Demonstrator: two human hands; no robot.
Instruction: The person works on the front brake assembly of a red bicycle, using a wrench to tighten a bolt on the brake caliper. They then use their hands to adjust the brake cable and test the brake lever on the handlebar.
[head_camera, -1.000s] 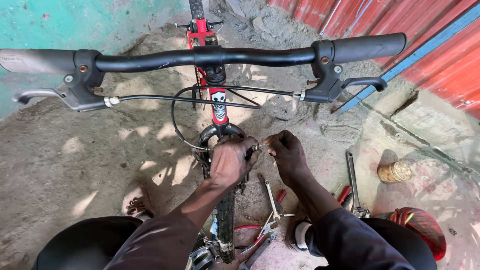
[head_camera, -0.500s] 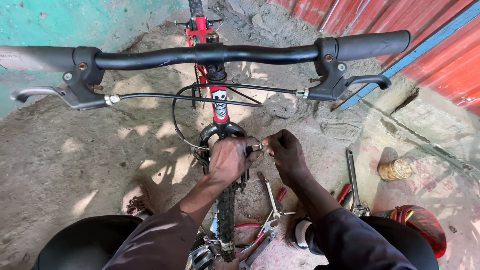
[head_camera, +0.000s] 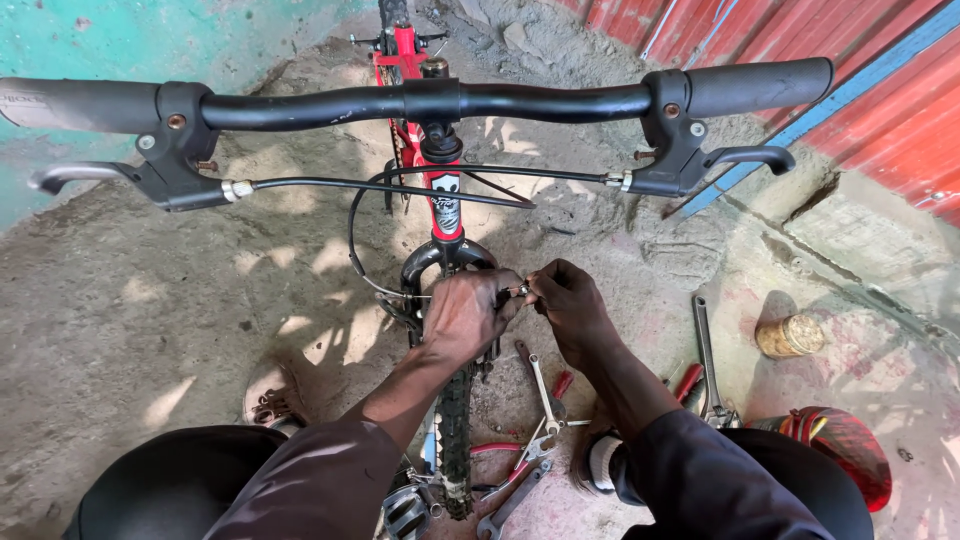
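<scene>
Both hands meet at the front brake, just above the tyre.
Left hand (head_camera: 462, 315) clamps the brake arm (head_camera: 408, 308); right hand (head_camera: 567, 305), just right, pinches a small fitting (head_camera: 520, 291) between them.

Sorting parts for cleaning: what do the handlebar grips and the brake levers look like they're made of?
The handlebar grips look like matte black rubber or foam: dull, no glare. The brake levers seem to be metal, perhaps aluminium; the left one shows a bare silvery sheen, the right looks dark-coated.

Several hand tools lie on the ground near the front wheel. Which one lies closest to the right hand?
The silver pliers-like tool, lying just below the right hand beside the front tyre. The long wrench lies farther right, and the red-handled pliers lie lower, nearer the person.
</scene>
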